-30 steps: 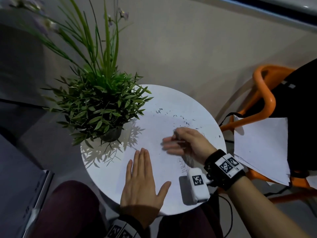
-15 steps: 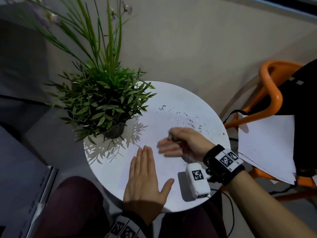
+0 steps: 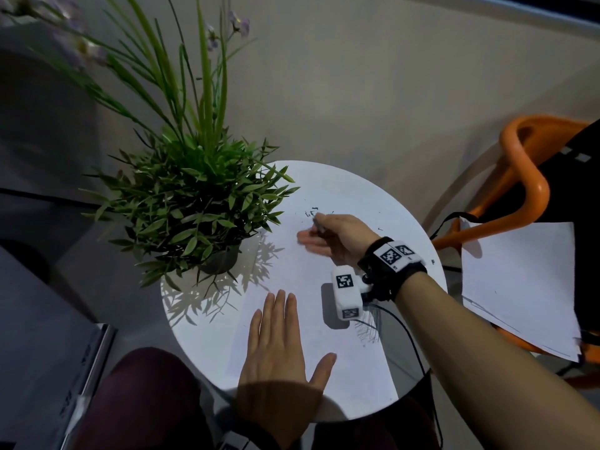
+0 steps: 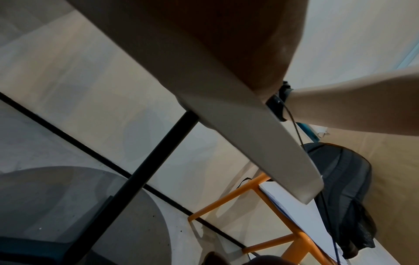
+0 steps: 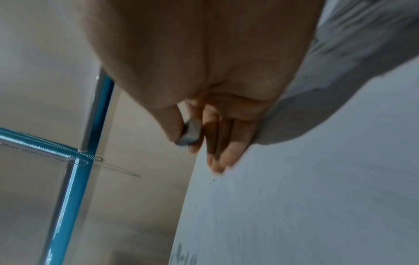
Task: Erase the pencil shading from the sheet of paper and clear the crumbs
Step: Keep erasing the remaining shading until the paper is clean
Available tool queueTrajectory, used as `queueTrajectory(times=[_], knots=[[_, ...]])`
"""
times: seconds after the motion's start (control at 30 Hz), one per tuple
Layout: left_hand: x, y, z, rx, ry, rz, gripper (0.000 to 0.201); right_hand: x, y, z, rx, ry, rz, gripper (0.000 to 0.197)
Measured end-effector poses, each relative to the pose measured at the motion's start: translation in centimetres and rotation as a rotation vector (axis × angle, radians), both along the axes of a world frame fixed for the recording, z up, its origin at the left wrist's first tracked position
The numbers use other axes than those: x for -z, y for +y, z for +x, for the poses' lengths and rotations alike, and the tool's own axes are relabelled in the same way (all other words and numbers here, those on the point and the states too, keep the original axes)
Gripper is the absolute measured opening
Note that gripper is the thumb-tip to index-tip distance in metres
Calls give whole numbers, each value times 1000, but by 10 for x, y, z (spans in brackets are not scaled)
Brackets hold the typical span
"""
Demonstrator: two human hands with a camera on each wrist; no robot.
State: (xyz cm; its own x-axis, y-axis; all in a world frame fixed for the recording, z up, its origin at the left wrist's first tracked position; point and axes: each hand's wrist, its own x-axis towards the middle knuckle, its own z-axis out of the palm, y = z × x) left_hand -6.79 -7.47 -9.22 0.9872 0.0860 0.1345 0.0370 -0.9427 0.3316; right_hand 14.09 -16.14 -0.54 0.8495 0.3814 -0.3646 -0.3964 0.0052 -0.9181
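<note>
The sheet of paper (image 3: 292, 319) is laid flat on the round white table (image 3: 373, 190), its long axis running from the near rim toward the far side, and it is pinned at its near end by the left hand (image 3: 276, 349), which is spread flat with straight fingers and grips nothing. The right hand (image 3: 331, 238) is placed at the far end of the sheet, and in the right wrist view a small grey eraser (image 5: 190, 132) is seen pinched between its thumb and forefinger while the remaining fingers are extended toward the paper. The dark crumbs (image 3: 310, 213) are scattered just beyond the right hand's fingertips, on the far part of the table, with a few more off to the right near the rim. A remnant of pencil shading (image 3: 368, 329) is left on the near right part of the sheet, behind the right wrist. The crumbs are judged to be nearer the right hand, so an outward sweep toward the far rim appears to be called for. A potted plant (image 3: 194, 209) stands close on the left.
</note>
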Motion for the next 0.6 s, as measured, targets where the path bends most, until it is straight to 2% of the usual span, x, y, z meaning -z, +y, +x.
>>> queueTrajectory(times=[0.07,0.13,0.27,0.3,0.4,0.5,0.57,0.6], knots=[[0,0,0,-6,10,-5,90,2,7,11,206,-111,26,24],[-1,-1,0,-11,21,-19,90,-1,8,18,262,-201,-7,23],[-3,-2,1,-27,35,-46,90,-3,8,10,38,-115,-9,24],[-3,-2,1,-24,30,-47,89,-3,9,6,38,-114,-23,23],[-2,0,0,6,6,-24,88,-11,0,-9,194,-235,-78,21],[-2,1,-3,28,-26,-16,83,-23,-35,-41,151,-257,-100,23],[-4,2,-5,41,-47,-8,79,-22,-67,-70,12,-270,-217,28],[-5,1,-5,43,-51,3,77,-17,-83,-81,-102,-341,-383,32]])
